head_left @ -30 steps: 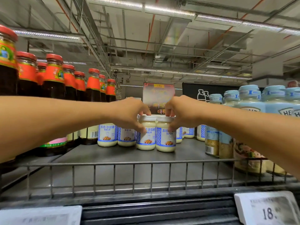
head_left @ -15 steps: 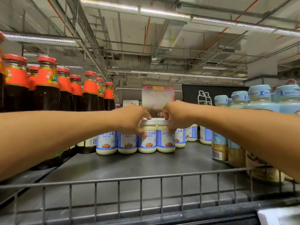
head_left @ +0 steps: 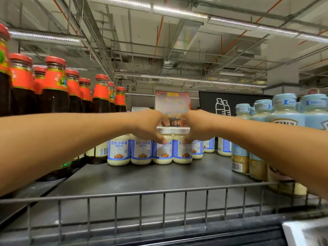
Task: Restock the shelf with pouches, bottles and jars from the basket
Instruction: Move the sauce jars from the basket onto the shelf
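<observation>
Two hands show in the head view, one jar each. Here the left hand [head_left: 149, 125] curls over the lid of a white dressing jar [head_left: 162, 151], thumb down its front. The right hand [head_left: 197, 125] grips the neighbouring jar [head_left: 182, 151] the same way. Both jars stand upright on the shelf [head_left: 159, 178], touching each other, with like jars on either side of the hands. Dark sauce bottles [head_left: 55, 96] crowd outside the left arm, pale blue bottles [head_left: 284, 110] outside the right arm.

Risk: the jars are packed tight, so a sideways nudge on letting go could tip one or shunt the row. The right forearm passes close by the blue bottles and could clip them pulling out.

Fingers behind the lids are hidden, probably wrapped round, but blur leaves it unsure. The basket is out of frame. Below the hands, past the wire rail [head_left: 142, 194], a price tag [head_left: 307, 233] is cut off.
</observation>
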{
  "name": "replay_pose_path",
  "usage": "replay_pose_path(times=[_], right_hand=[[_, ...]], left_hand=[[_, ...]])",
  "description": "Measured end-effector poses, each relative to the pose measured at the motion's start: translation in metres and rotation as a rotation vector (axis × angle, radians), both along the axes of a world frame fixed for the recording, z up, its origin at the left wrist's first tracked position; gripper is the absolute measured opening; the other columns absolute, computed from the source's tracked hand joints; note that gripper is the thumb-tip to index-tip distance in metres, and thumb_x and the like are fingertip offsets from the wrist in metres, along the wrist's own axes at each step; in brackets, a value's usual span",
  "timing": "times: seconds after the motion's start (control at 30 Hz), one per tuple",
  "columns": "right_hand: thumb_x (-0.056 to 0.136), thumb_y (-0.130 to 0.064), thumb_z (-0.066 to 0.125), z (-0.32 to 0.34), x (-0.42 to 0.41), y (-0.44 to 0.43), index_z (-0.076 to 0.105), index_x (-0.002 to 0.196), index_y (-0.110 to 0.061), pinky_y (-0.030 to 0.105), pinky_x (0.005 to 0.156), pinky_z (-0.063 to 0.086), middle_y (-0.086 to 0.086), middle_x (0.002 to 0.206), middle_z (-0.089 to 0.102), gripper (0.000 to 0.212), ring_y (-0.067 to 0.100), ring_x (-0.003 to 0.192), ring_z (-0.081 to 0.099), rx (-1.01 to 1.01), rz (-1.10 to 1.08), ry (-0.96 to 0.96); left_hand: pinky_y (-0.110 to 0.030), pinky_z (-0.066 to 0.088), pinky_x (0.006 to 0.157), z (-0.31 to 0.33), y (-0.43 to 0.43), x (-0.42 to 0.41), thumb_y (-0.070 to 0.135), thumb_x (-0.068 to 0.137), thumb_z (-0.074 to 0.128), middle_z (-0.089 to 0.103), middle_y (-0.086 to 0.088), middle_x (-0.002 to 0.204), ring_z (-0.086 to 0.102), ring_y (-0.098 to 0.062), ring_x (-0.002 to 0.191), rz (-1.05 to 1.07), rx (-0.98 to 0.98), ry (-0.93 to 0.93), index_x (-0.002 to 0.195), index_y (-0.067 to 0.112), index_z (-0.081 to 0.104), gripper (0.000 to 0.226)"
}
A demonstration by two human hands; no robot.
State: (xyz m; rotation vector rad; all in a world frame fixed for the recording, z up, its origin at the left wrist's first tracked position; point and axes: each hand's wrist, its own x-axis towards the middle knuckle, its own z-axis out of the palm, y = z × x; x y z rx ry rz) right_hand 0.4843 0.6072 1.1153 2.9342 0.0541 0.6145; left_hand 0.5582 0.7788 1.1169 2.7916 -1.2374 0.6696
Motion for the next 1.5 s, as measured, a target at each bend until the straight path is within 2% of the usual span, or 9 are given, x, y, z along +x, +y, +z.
replay_pose_path(times=[0.13, 0.23, 0.47, 0.67, 0.8, 0.93, 1.1, 1.27, 1.5], right_hand=[[0.081, -0.037, 0.082, 0.002, -0.017, -0.003, 0.059, 0.124, -0.013, 0.029, 0.076, 0.041, 0.005, 0.12, 0.063, 0.055, 0.025, 0.105, 0.059, 0.077, 0.076, -0.122], [0.08, -0.037, 0.082, 0.001, -0.034, -0.003, 0.062, 0.119, -0.019, 0.026, 0.076, 0.038, -0.002, 0.106, 0.058, 0.048, 0.017, 0.095, 0.053, 0.149, 0.139, -0.239], [0.081, -0.03, 0.082, -0.012, -0.087, 0.0, 0.067, 0.1, -0.025, 0.032, 0.079, 0.057, -0.009, 0.089, 0.068, 0.024, 0.009, 0.085, 0.067, 0.375, 0.258, -0.358], [0.082, -0.024, 0.081, -0.025, -0.152, -0.003, 0.068, 0.102, -0.023, 0.018, 0.07, 0.054, -0.007, 0.083, 0.07, 0.024, 0.006, 0.079, 0.068, 0.482, 0.377, -0.448], [0.081, -0.022, 0.08, -0.03, -0.194, -0.016, 0.069, 0.101, -0.02, 0.015, 0.07, 0.054, -0.005, 0.082, 0.072, 0.022, 0.006, 0.078, 0.068, 0.523, 0.459, -0.483], [0.08, -0.023, 0.08, -0.042, -0.232, -0.039, 0.068, 0.097, -0.025, 0.011, 0.066, 0.049, -0.005, 0.082, 0.073, 0.022, 0.004, 0.08, 0.069, 0.558, 0.504, -0.492], [0.081, -0.024, 0.08, -0.068, -0.283, -0.078, 0.067, 0.093, -0.03, 0.022, 0.067, 0.053, -0.009, 0.084, 0.072, 0.02, 0.007, 0.081, 0.069, 0.636, 0.504, -0.501], [0.082, -0.021, 0.081, -0.098, -0.34, -0.12, 0.069, 0.092, -0.019, 0.027, 0.069, 0.057, -0.005, 0.084, 0.072, 0.015, 0.01, 0.078, 0.069, 0.702, 0.43, -0.506], [0.078, -0.045, 0.078, -0.14, -0.425, -0.172, 0.069, 0.088, -0.025, 0.021, 0.064, 0.055, -0.009, 0.083, 0.073, 0.024, 0.006, 0.075, 0.069, 0.733, 0.295, -0.537]], left_hand=[[-0.023, 0.039, 0.091, 0.005, -0.003, -0.011, 0.048, 0.083, 0.075, 0.06, -0.001, 0.134, 0.056, -0.018, 0.12, -0.072, -0.029, -0.015, 0.138, 0.023, 0.053, 0.064], [-0.02, 0.04, 0.086, 0.011, -0.002, -0.026, 0.045, 0.084, 0.076, 0.065, 0.001, 0.124, 0.06, -0.013, 0.111, -0.156, -0.072, -0.02, 0.133, 0.023, 0.057, 0.057], [-0.03, 0.057, 0.086, 0.029, 0.013, -0.078, 0.046, 0.078, 0.076, 0.073, 0.014, 0.099, 0.069, -0.001, 0.094, -0.442, -0.156, 0.111, 0.121, 0.033, 0.063, 0.047], [-0.045, 0.059, 0.086, 0.028, 0.021, -0.129, 0.061, 0.068, 0.071, 0.072, 0.018, 0.102, 0.071, -0.009, 0.097, -0.58, -0.153, 0.217, 0.117, 0.045, 0.06, 0.053], [-0.048, 0.06, 0.086, 0.028, 0.013, -0.165, 0.053, 0.072, 0.073, 0.073, 0.011, 0.105, 0.072, -0.014, 0.098, -0.629, -0.165, 0.227, 0.125, 0.04, 0.06, 0.056], [-0.04, 0.059, 0.087, 0.021, -0.012, -0.199, 0.04, 0.078, 0.073, 0.075, 0.002, 0.103, 0.071, -0.017, 0.097, -0.708, -0.229, 0.282, 0.127, 0.028, 0.06, 0.052], [-0.02, 0.053, 0.075, -0.011, -0.064, -0.237, 0.029, 0.078, 0.072, 0.074, -0.005, 0.098, 0.069, -0.014, 0.086, -0.817, -0.285, 0.445, 0.122, 0.021, 0.062, 0.046], [-0.031, 0.056, 0.085, -0.048, -0.125, -0.274, 0.041, 0.083, 0.075, 0.074, 0.0, 0.101, 0.07, -0.016, 0.095, -0.927, -0.306, 0.544, 0.119, 0.034, 0.065, 0.038], [-0.045, 0.057, 0.091, -0.11, -0.215, -0.331, 0.041, 0.084, 0.075, 0.074, 0.003, 0.104, 0.07, -0.017, 0.101, -1.072, -0.398, 0.651, 0.119, 0.033, 0.065, 0.037]])
